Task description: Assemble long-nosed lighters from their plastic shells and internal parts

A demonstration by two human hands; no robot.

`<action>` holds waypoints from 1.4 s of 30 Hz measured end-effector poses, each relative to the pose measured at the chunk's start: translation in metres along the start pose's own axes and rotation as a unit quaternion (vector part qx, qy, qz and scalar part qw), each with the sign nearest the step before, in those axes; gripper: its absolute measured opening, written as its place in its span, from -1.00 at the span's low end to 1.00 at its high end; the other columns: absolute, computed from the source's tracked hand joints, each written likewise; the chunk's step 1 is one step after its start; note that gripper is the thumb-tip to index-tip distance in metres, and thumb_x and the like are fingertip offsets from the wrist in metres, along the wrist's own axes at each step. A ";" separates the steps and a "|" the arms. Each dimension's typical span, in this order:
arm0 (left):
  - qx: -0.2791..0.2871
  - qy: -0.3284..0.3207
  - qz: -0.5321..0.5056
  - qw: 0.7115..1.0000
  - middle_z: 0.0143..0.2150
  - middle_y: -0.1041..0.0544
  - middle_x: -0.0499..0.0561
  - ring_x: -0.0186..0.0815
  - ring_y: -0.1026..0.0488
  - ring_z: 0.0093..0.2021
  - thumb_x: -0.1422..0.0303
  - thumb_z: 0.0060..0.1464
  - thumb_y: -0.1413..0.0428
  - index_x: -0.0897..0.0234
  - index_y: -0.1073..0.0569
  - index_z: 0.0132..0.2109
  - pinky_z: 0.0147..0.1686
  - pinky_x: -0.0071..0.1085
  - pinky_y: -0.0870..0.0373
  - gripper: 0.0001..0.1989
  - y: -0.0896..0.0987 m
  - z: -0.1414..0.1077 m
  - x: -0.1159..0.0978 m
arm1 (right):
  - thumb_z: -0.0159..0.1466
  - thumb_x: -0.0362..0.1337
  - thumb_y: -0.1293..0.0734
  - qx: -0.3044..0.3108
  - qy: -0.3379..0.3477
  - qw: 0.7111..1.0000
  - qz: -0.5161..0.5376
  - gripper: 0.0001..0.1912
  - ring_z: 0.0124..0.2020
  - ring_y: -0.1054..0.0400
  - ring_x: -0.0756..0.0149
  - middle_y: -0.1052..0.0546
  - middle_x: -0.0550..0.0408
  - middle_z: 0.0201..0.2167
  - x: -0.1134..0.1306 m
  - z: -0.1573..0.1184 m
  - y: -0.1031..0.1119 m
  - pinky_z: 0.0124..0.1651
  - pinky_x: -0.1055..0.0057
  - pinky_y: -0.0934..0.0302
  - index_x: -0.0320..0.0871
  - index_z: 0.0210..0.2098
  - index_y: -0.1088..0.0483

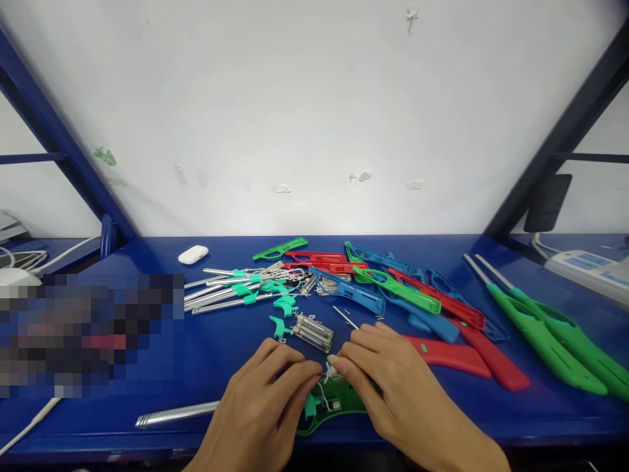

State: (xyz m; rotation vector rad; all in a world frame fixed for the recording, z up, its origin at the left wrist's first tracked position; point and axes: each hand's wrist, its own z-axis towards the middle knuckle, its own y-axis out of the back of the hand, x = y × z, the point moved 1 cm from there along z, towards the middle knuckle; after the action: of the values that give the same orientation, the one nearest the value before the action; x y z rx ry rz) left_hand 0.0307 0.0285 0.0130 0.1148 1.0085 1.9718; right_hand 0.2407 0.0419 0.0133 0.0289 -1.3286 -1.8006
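At the table's front edge lies a green lighter casing half (351, 398), open side up. A teal trigger (310, 406) and a thin white wire sit in it. A metal tube (179, 414) comes out to the left from under my left hand (265, 400). That hand is closed over the casing's left part, its fingertips bent together. My right hand (393, 377) is closed at the casing's middle, thumb and forefinger pinching a small white part (333, 372). Just beyond the fingers are clear fuel tanks (313, 332) and loose teal triggers (280, 327).
Metal tubes with teal triggers (230, 288) lie in a pile behind. Blue, green and red casing halves (417, 293) spread to the right, near red handle pieces (449, 356) and two green lighters (550, 328). A white earbud case (193, 254) is back left. The left side is pixelated.
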 end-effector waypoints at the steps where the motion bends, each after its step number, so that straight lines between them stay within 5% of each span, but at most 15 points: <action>1: 0.001 -0.001 -0.001 1.000 -0.25 -0.55 -0.07 -0.35 -0.40 -0.28 0.53 0.40 -0.05 0.18 -0.52 -0.04 -0.24 -0.45 -0.44 -0.81 0.000 0.000 0.000 | 0.59 -0.25 -0.13 0.001 0.000 1.000 0.001 -0.68 -0.30 -0.29 0.26 -0.47 0.19 -0.34 0.000 0.000 0.000 -0.02 0.24 -0.05 -0.03 -0.28 -0.39; 42: -0.001 -0.026 0.018 0.999 -0.24 -0.55 -0.03 -0.33 -0.40 -0.26 0.61 0.36 -0.05 0.26 -0.51 -0.06 -0.24 -0.42 -0.44 -0.80 -0.001 -0.002 -0.004 | 0.57 -0.32 -0.12 -0.038 0.059 0.994 -0.087 -0.70 -0.29 -0.28 0.23 -0.46 0.15 -0.35 0.010 0.000 -0.006 0.01 0.21 -0.07 -0.06 -0.27 -0.35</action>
State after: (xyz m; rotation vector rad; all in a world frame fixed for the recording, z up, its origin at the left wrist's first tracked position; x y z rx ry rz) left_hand 0.0328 0.0246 0.0121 0.1831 0.9764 1.9927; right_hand 0.2310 0.0359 0.0132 0.2126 -1.2038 -1.9623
